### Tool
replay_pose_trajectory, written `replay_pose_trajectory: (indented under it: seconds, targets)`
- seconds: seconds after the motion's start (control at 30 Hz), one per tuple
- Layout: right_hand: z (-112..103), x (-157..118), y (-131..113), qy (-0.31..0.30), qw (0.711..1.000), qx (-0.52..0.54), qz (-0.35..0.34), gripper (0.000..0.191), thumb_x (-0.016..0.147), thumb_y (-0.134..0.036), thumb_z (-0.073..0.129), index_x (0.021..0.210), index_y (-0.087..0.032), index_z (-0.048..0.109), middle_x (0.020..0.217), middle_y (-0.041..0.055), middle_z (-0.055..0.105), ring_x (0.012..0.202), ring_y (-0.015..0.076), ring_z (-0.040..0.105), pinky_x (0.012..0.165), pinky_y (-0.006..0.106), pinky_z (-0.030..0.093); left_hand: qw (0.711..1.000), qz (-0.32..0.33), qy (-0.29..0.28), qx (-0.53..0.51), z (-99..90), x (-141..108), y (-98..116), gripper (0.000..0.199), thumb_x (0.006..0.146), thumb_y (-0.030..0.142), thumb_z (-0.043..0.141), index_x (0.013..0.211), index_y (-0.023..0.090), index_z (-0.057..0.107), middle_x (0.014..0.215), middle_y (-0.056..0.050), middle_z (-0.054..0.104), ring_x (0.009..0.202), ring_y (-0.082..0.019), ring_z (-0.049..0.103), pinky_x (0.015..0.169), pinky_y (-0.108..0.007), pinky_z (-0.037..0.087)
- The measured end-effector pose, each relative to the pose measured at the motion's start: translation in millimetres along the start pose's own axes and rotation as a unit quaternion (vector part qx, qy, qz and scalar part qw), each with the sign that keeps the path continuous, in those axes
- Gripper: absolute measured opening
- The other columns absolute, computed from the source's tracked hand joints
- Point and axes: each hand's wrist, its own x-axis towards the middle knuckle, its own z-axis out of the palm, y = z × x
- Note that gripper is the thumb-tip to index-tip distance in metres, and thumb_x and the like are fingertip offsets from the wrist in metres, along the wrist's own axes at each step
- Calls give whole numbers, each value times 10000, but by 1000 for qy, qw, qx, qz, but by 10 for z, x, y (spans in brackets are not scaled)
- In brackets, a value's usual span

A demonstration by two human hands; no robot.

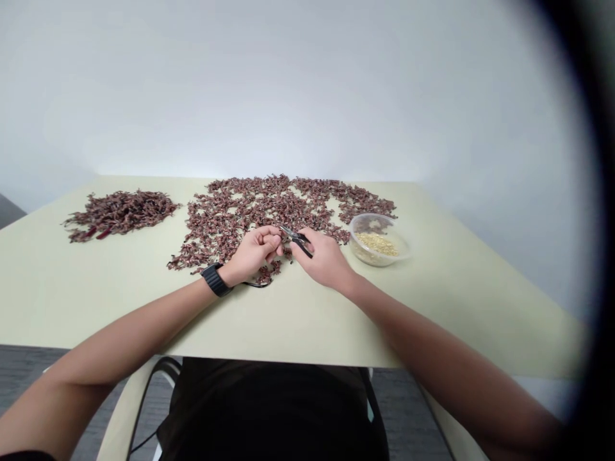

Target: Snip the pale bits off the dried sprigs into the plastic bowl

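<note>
My left hand [257, 251] is closed in a pinch over the near part of a wide spread of small reddish-brown pieces [269, 203]; whatever it holds is too small to name. My right hand [323, 256] is wrapped round small black-handled pliers [300, 240], whose metal jaws point left and reach the fingertips of my left hand. Just right of my right hand stands a clear round plastic bowl [368, 258] with small yellowish-gold bits in it. A few brown pieces lie below my left hand, next to a thin black curved cord [258, 285].
A second, denser heap of reddish-brown pieces [127, 212] lies at the left of the pale yellow table [298, 326]. Behind the table rises a white wall [288, 89]. The table's front edge runs close to my lap.
</note>
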Motion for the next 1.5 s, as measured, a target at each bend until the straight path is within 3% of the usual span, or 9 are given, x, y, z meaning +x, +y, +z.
replay_pose_trajectory:
  seconds: [0.53, 0.7, 0.9, 1.03, 1.13, 1.27, 1.37, 1.43, 1.5]
  targets:
    - [-61, 32, 140, -44, 997, -46, -33, 324, 995, -444, 508, 1227, -247, 619, 1157, 109, 668, 996, 268, 615, 883, 365, 438, 996, -41, -20, -72, -33, 4, 75, 305, 887, 418, 674, 784, 179, 516, 596, 29, 471, 462, -69, 254, 480, -246, 138]
    - [-21, 8, 90, -26, 999, -16, -32, 277, 996, -435, 509, 1138, -229, 628, 1063, 102, 668, 944, 251, 600, 819, 338, 417, 997, -29, -9, -76, 24, -20, 102, 310, 894, 410, 681, 784, 174, 513, 626, 21, 503, 486, -69, 290, 488, -240, 182]
    - [142, -68, -71, -12, 996, 74, 41, 253, 1007, -449, 488, 999, -230, 615, 821, 24, 619, 742, 187, 540, 670, 292, 363, 997, 11, 39, -69, 138, -53, 116, 308, 913, 406, 689, 823, 160, 527, 706, 2, 583, 521, -61, 377, 499, -214, 278]
    - [243, -88, -146, -22, 982, 160, 96, 278, 1006, -459, 474, 997, -236, 639, 835, 15, 648, 739, 179, 548, 684, 287, 391, 998, 31, 62, 8, 154, -61, 75, 328, 918, 462, 685, 941, 182, 516, 680, 16, 612, 516, -81, 451, 514, -210, 349]
    - [263, -92, -207, -29, 965, 233, 119, 264, 990, -445, 488, 934, -231, 633, 848, 16, 633, 783, 178, 541, 686, 279, 402, 984, 83, 91, 131, 129, -71, 29, 242, 944, 380, 649, 998, 196, 501, 698, 15, 641, 592, -113, 555, 600, -226, 425]
    - [203, -92, -310, -71, 912, 346, 207, 241, 956, -441, 517, 842, -236, 572, 704, -24, 432, 622, 134, 369, 521, 239, 284, 910, 147, 117, 371, 25, -70, -37, 185, 966, 209, 548, 1150, 191, 535, 832, -27, 718, 709, -147, 650, 679, -256, 454]
    - [94, -61, -349, -150, 816, 471, 300, 246, 935, -482, 536, 876, -243, 541, 679, -53, 312, 538, 110, 191, 444, 224, 128, 852, 189, 93, 480, -122, -24, -105, 340, 971, 137, 484, 1306, 189, 511, 949, -66, 751, 813, -177, 702, 707, -277, 482]
    - [3, -18, -334, -199, 753, 538, 324, 289, 925, -517, 548, 885, -232, 532, 679, -62, 290, 531, 102, 129, 432, 221, 75, 804, 239, 77, 539, -220, 14, -137, 364, 970, 129, 484, 1330, 171, 525, 963, -96, 757, 866, -206, 710, 769, -321, 507]
    - [-78, 30, -295, -250, 710, 563, 341, 332, 917, -543, 548, 874, -215, 539, 669, -65, 275, 533, 101, 92, 424, 227, 41, 771, 275, 58, 571, -272, 36, -135, 376, 971, 129, 488, 1342, 146, 542, 985, -128, 758, 904, -225, 709, 833, -361, 514]
